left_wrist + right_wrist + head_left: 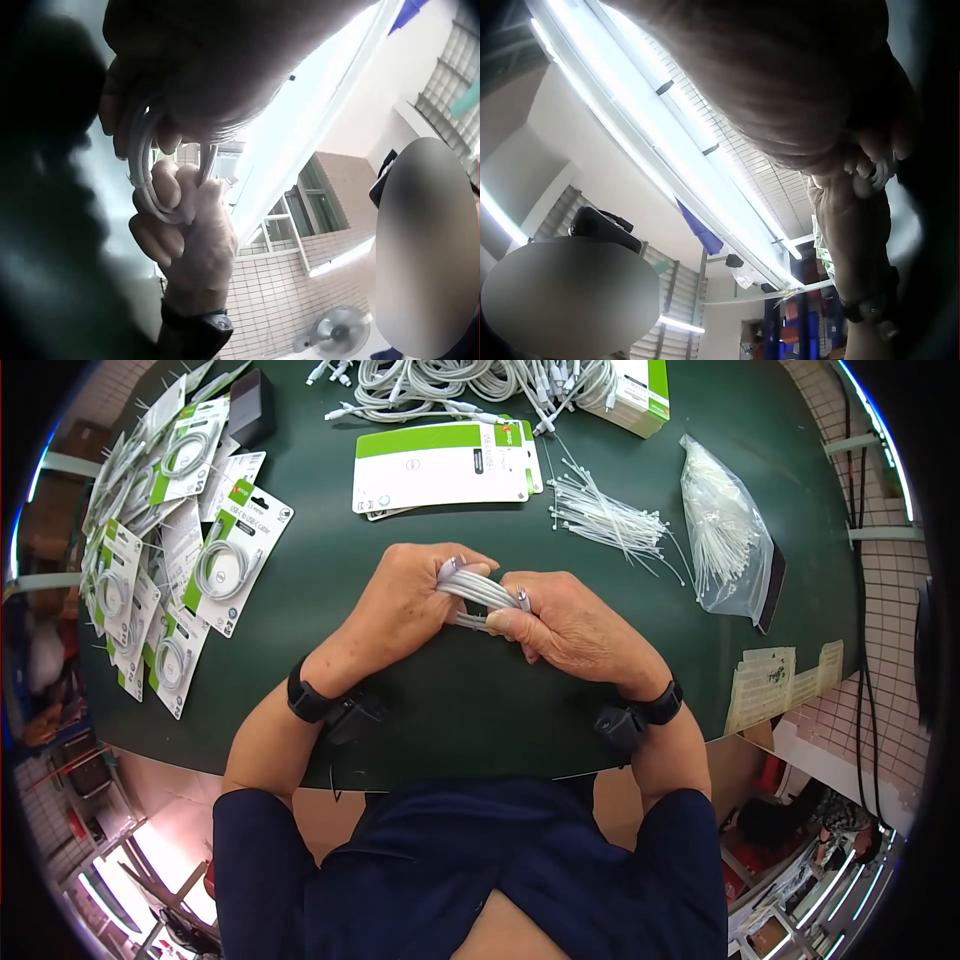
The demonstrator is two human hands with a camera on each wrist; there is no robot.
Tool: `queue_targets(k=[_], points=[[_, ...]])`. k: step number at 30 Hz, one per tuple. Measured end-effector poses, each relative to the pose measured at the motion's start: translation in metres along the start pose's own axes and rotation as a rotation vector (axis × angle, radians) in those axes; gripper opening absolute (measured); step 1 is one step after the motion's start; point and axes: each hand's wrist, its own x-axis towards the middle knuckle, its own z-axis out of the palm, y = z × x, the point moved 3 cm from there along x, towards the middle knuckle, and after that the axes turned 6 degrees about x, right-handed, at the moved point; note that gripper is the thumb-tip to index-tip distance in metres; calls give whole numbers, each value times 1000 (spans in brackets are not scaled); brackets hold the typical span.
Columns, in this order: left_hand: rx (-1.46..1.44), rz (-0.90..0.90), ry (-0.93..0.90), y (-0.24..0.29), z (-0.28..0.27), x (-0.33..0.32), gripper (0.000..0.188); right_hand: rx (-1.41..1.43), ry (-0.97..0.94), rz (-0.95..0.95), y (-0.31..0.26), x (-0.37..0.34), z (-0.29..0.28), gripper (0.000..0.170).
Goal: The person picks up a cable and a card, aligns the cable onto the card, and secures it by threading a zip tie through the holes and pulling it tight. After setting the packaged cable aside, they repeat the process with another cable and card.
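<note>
A coiled white cable (pixel 480 588) spans the gap between the two hands above the green table, its loops lying side by side. My left hand (pixel 405 595) grips the left end of the coil, with a connector end showing by its thumb. The right hand (pixel 572 622) holds the other end, thumb pressed on the loops and a second connector end beside it. In the left wrist view the coil (pixel 137 154) forms a rounded loop running through both hands. Only a bit of the cable (pixel 885 174) shows in the right wrist view; the hand hides the rest.
Carded cables (pixel 225 565) are piled at the left by a dark box (pixel 251 408). Flat white-and-green cards (pixel 430 465) lie ahead, with loose cables (pixel 440 385) and a box (pixel 640 395) behind. Loose zip ties (pixel 610 515) and a clear bag of them (pixel 725 530) lie at the right.
</note>
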Motion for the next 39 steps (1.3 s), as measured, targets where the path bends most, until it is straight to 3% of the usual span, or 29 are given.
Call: queue_targets(k=[2,7,10,14,19,22,23,26,27,29,35,39], points=[[-193,-224,-99,0,-1,3,32,-17,-11,29,4,-1,6,26],[-199,-187,-57,-3,4,8,32,-186,17,8,1,6,2,26],[-68,3,10,-4,4,0,32,-146,39,24,7,1,3,26],[-205,-89,-141,-6,-5,3,35,2,68,7,1,4,-1,27],[-204,-147,-79,11,-7,5,48,176,130,-55,15,7,-4,31],[24,240,481,42,-14,3,73,238,172,-87,13,5,-15,33],[26,250,470,48,-15,0,73,260,191,-95,14,4,-20,34],[530,538,676,72,-23,-22,95,312,232,-122,12,-1,-26,37],[527,550,671,76,-17,-26,95,339,241,-135,11,-2,-28,37],[460,521,283,84,12,-26,98,354,251,-149,7,-3,-29,38],[422,501,235,81,59,-2,99,548,329,-218,8,-2,-25,40],[586,581,243,84,58,6,100,555,386,-201,6,-7,-35,18]])
